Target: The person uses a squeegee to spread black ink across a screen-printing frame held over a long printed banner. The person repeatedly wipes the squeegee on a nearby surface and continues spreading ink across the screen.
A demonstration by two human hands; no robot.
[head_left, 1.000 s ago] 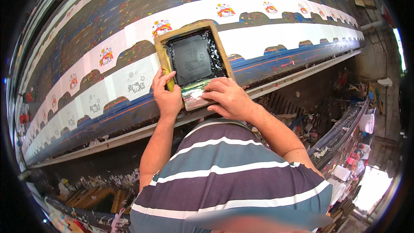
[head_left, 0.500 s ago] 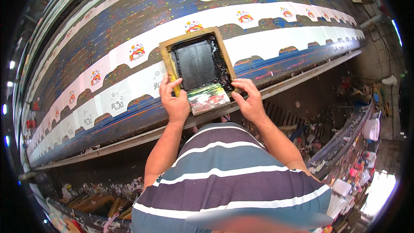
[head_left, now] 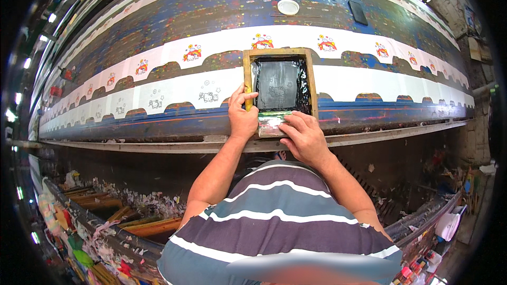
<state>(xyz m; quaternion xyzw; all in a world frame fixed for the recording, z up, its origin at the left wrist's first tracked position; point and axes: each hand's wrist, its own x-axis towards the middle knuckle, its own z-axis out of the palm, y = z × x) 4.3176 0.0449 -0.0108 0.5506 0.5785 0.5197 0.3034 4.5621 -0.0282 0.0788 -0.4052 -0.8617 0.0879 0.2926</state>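
A wooden-framed printing screen [head_left: 280,51] lies on a white strip of material [head_left: 182,95], its dark mesh [head_left: 277,71] smeared with black ink round the edges. A faint figure shows through the mesh. My left hand [head_left: 243,117] is closed round the frame's left side near the front corner. At the front of the frame, a paint-stained squeegee [head_left: 269,126] lies across the inked area. The fingers of my right hand [head_left: 305,137] are closed on its right end. Left of the frame, a black outline print [head_left: 208,95] sits on the strip.
Behind the screen runs a second white strip with coloured prints [head_left: 193,53]. Farther back on the paint-spotted table [head_left: 232,16] are a white round lid or dish [head_left: 288,7], a thin stick and a black phone [head_left: 357,12]. A rail [head_left: 369,136] edges the table's front.
My right hand has left the frame's right front corner and taken hold of the squeegee. The view has turned, so the frame looks straighter. A faint figure now shows in the mesh.
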